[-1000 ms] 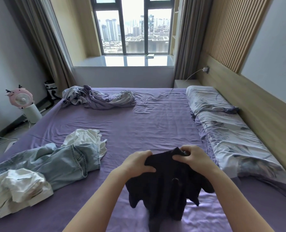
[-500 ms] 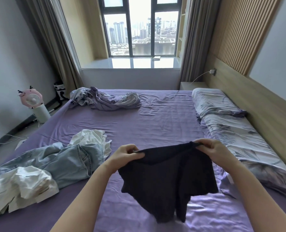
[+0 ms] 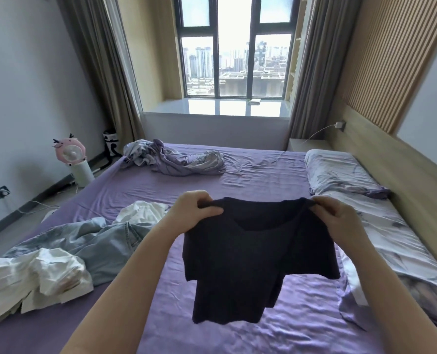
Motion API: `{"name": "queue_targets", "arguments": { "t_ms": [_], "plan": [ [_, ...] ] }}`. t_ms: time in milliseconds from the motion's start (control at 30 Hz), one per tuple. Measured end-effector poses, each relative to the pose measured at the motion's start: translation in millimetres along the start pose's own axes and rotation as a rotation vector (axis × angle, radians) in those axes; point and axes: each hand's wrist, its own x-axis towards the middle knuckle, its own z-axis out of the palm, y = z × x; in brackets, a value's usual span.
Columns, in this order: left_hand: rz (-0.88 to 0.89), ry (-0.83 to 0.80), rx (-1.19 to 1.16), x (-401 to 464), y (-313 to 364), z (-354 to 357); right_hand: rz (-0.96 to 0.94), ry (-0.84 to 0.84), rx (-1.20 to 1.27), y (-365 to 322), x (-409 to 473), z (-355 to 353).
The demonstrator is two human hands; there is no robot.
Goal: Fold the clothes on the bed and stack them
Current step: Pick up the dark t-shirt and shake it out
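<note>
dark knit top (image 3: 258, 259) now spread wide and lifted by its shoulders, left hand (image 3: 195, 212) and right hand (image 3: 340, 217) moved farther apart, neckline showing

We hold the dark top (image 3: 258, 256) up by its shoulders, left hand (image 3: 195, 213) and right hand (image 3: 340, 221) pinching. It hangs over the purple bed (image 3: 250, 180).

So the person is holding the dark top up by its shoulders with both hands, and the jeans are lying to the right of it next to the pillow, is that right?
Not quite. Both hands, left hand and right hand, do hold the dark top up by its shoulders, but the head view shows the jeans lying to its left, across the bed from the pillow.
</note>
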Motion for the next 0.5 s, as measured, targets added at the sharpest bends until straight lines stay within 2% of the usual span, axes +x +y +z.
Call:
{"name": "queue_targets", "arguments": {
  "t_ms": [133,200,333,500],
  "plan": [
    [0.076,0.16,0.077,4.1,12.5,-3.7,-0.107,0.088,-0.117,-9.9,8.0,1.9],
    [0.124,0.165,0.07,3.2,11.0,-10.7,-0.163,0.128,-0.191,-14.5,9.5,5.4],
    [0.139,0.227,0.196,-3.6,8.6,-4.9,-0.14,0.048,-0.28,-4.1,12.3,0.1],
    [0.051,0.345,0.173,-8.2,-0.5,1.8,-0.167,-0.144,-0.291,0.4,11.4,-1.1]
  ]
}}
